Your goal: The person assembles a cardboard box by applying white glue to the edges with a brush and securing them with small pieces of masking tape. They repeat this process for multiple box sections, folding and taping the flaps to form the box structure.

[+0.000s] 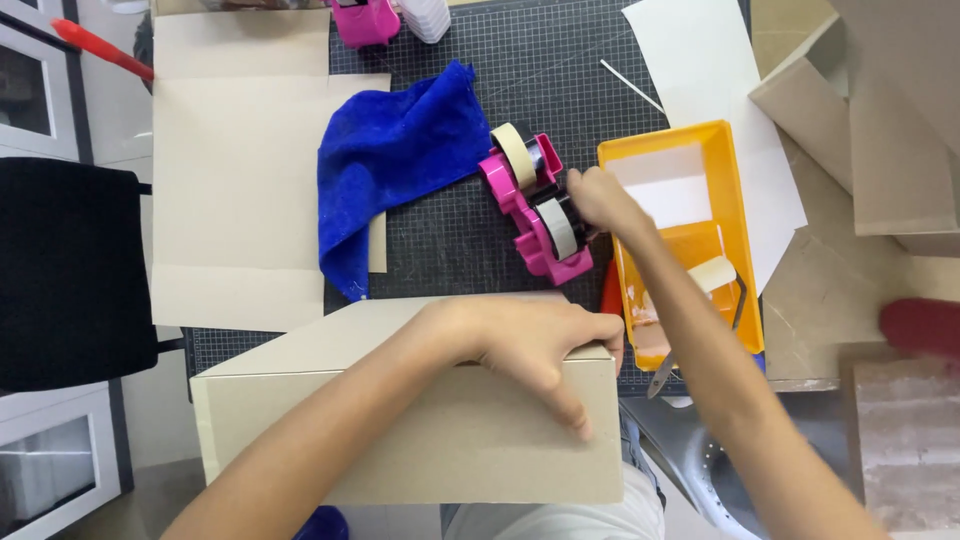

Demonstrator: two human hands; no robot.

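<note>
My left hand (535, 345) lies across the top right corner of a plain cardboard box (430, 440) in the foreground, fingers curled over its edge and down its front face. My right hand (598, 198) reaches forward to a pink tape dispenser (530, 205) on the black cutting mat (560, 70); the fingers close on the roll of pale tape (560, 228) at its near end. A second pale tape roll (515, 155) sits at the dispenser's far end.
A blue cloth (400, 160) lies left of the dispenser, partly over flat cardboard sheets (235, 170). An orange paint tray (680, 220) with a small roller stands right. White paper (710, 70), cardboard pieces (880, 130), another pink dispenser (365, 22) and a black chair (65, 270) surround the mat.
</note>
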